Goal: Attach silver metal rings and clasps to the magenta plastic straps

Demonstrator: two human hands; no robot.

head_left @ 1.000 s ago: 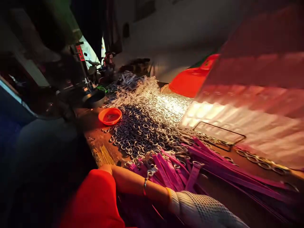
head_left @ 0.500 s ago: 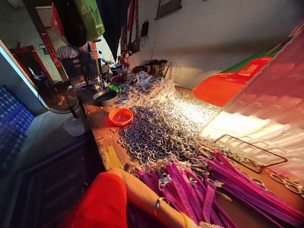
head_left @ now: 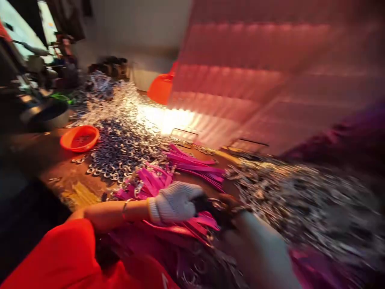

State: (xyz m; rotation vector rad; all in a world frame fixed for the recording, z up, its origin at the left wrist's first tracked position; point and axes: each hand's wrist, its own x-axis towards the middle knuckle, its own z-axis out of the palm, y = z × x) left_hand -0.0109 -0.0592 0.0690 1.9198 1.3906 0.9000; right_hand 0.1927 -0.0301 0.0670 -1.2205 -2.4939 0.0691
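Observation:
My left hand (head_left: pixel 177 202), in a white knitted glove with a bracelet at the wrist, is closed, its fingers curled at a dark spot between my two hands. My right hand (head_left: pixel 242 222) comes in from the lower right, badly smeared by motion, so its fingers do not show clearly. A small shiny metal piece (head_left: pixel 217 204) appears between the hands; its kind is too blurred to tell. Under and around them lie pink-purple straps (head_left: pixel 155 180) with metal rings at their ends. More straps (head_left: pixel 197 166) lie just beyond.
A heap of metal rings (head_left: pixel 120 148) spreads on the brown table (head_left: pixel 67 176), beside an orange bowl (head_left: pixel 80 138). Blurred metal hardware (head_left: pixel 285 196) is piled at right. A pinkish sheet (head_left: pixel 240 80) hangs before an orange lampshade (head_left: pixel 161 88). A dark pan (head_left: pixel 48 114) stands at back left.
The view has swung to the right, so the bowl and ring heap sit further left. Both hands now show; earlier only my left forearm and a bit of glove did.

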